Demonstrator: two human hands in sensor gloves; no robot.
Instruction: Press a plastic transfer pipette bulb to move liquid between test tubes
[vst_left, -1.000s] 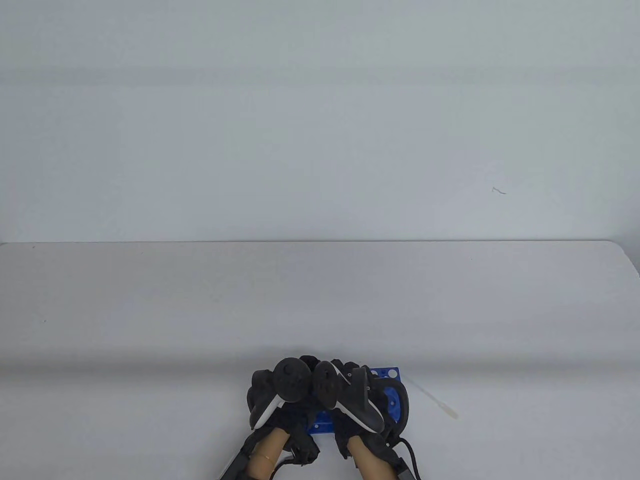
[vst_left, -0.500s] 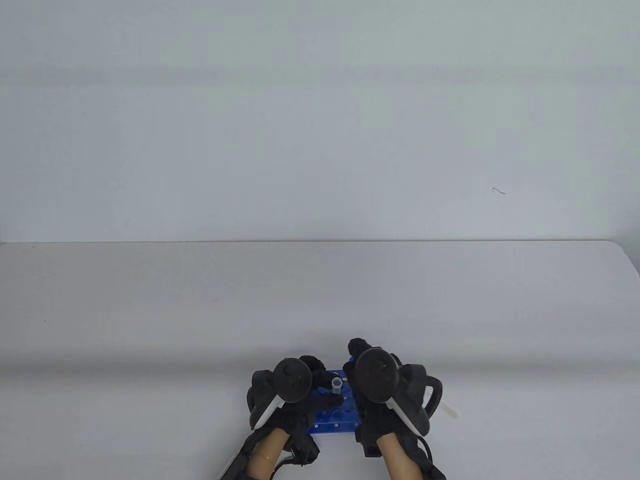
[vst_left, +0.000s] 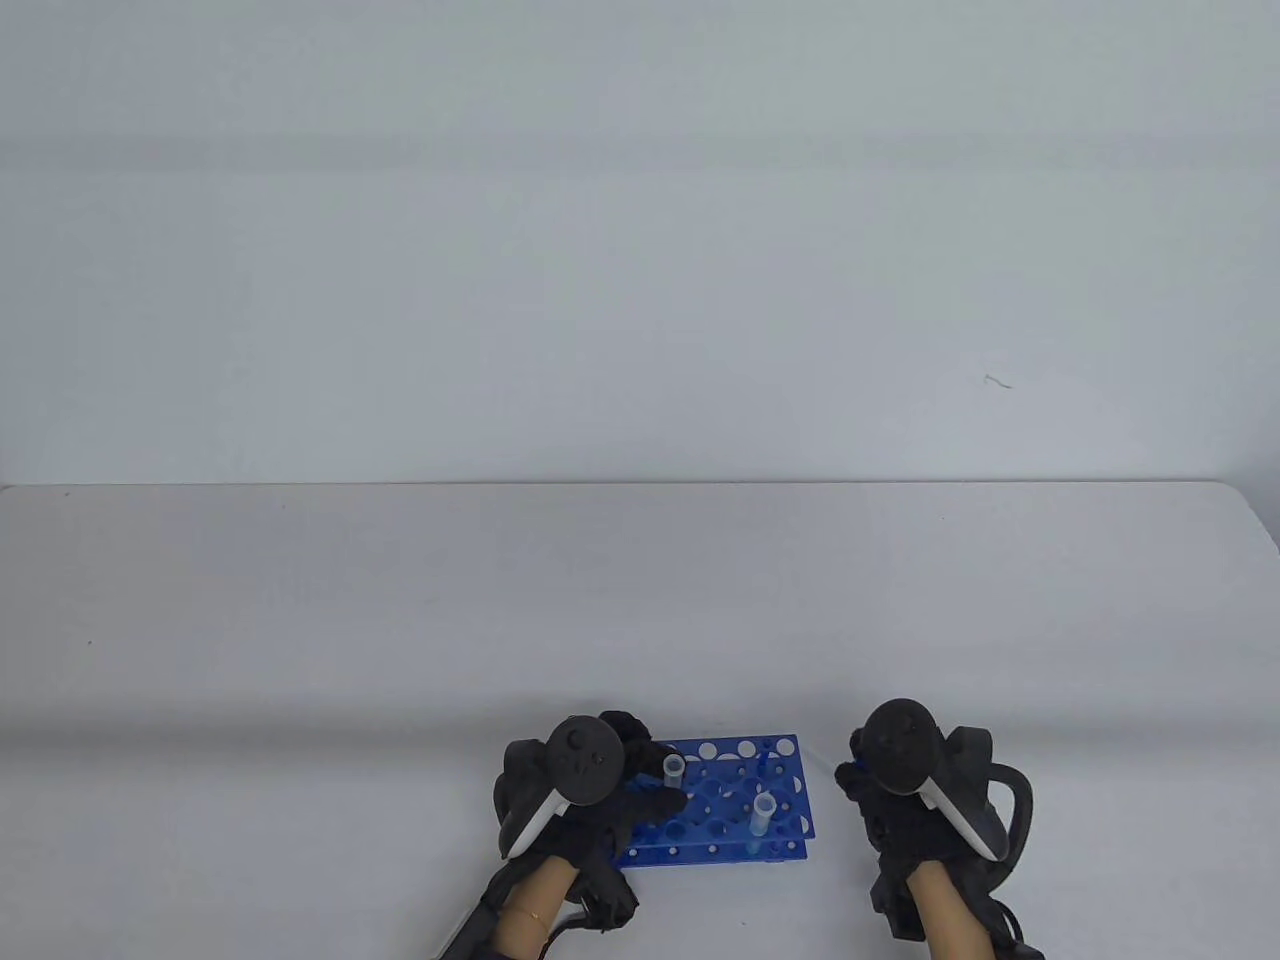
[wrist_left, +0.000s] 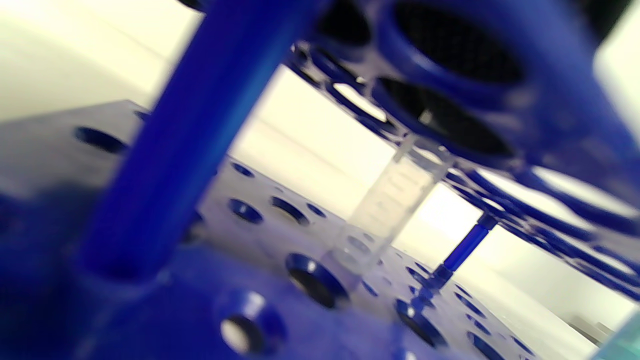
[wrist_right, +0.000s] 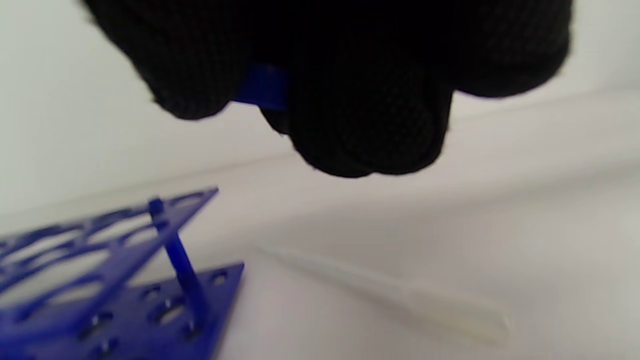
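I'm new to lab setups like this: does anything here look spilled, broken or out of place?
Nothing stands out. Two test tubes stand upright in the blue rack, and the pipette lies flat on the table beside it. No spill shows.

My left hand (vst_left: 585, 790) sits low at the near edge, fingers reaching forward. My right hand (vst_left: 915, 790) hovers well apart, fingers (wrist_right: 360, 115) curled together.

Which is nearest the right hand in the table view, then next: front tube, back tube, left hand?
From the right hand, going toward its left:
1. Front tube, standing in the right part of the blue rack.
2. Back tube, further left in the rack, beside the left hand's fingers.
3. Left hand, at the rack's left end.
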